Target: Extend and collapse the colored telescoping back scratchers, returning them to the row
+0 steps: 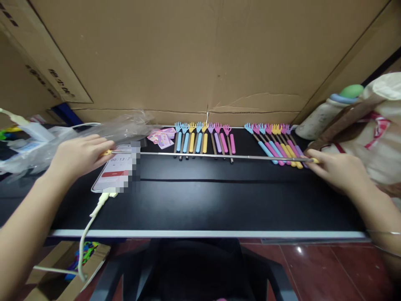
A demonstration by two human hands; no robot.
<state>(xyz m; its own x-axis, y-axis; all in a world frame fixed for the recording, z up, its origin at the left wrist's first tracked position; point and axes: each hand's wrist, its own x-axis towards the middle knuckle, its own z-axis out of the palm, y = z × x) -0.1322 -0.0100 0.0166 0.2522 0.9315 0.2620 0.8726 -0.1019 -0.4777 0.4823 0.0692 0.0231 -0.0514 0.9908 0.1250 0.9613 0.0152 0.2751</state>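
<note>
A long silver telescopic rod (200, 155), likely a back scratcher drawn out, stretches level between my hands, above the black table. My left hand (78, 154) is closed around its left end, where a yellow piece shows. At the other end my right hand (333, 169) grips it, with a bit of yellow by the fingertips. Behind the rod lies a row of claw-tipped metal stems (199, 129) with coloured grip sleeves (205, 143) beside them. Several back scratchers with handles (275, 144) lie slanted near my right hand.
A phone (112, 173) showing a timer lies by my left hand, its cable (83, 246) hanging over the table edge. Clear plastic bags (122, 125), pink cards (163, 137), a bottle (326, 113) and a cloth bag (384, 138) flank the area. Cardboard (188, 62) stands behind.
</note>
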